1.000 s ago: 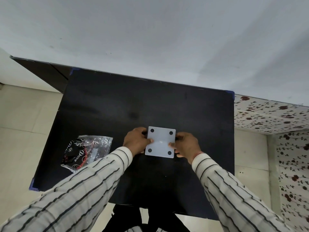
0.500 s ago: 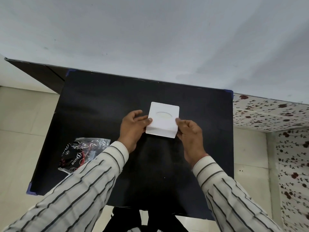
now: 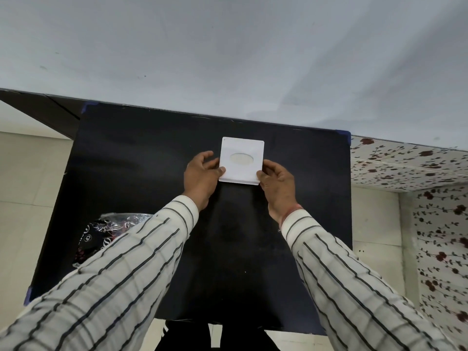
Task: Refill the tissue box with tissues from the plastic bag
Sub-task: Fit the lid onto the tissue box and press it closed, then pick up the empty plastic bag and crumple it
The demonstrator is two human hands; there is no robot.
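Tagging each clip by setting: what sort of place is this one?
Probably a room in a home, set up for recording: a black table with blue-taped corners against a plain white wall, pale floor tiles, and floral-patterned covering at right.

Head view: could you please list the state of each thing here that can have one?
tissue box: oval opening facing up, on the table, held at both sides.
left hand: gripping the box's left edge.
right hand: gripping the box's right edge.
plastic bag: lying crumpled on the table, partly hidden by a sleeve, untouched.
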